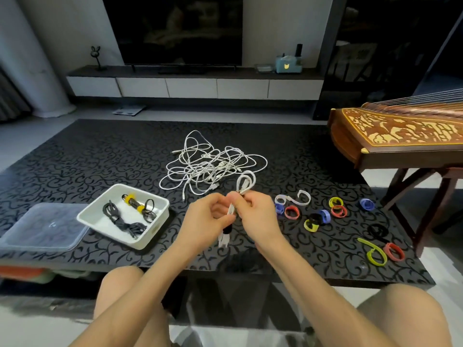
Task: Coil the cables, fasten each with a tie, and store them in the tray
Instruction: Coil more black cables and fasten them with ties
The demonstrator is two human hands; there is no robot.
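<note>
both hands on one folded white cable, above the near edge

the black table with a swirling vine pattern (100, 159) carries everything. a carved brown wooden zither (400, 136) stands on its own legs just beyond the table's far right corner. at the near left corner lies a clear plastic lid (42, 229), and just to its right sits the white rectangular plastic tray (155, 227), holding bundled black cables (120, 217), some with yellow ties round them. a loose tangle of white cables (208, 164) sprawls in the middle of the table, towards the far edge.

your left hand (208, 216) and your right hand (260, 216) meet above the near edge, right of the tray. both have their fingers curled and pinching a folded white cable (246, 182): its loop sticks up past your fingertips and its plug ends hang below your hands. a black tie (227, 231) wraps the bundle just above those plugs.

coloured hook-and-loop ties (325, 211) in white, blue, red, yellow and black lie scattered along the right side, down to the near right corner.
</note>
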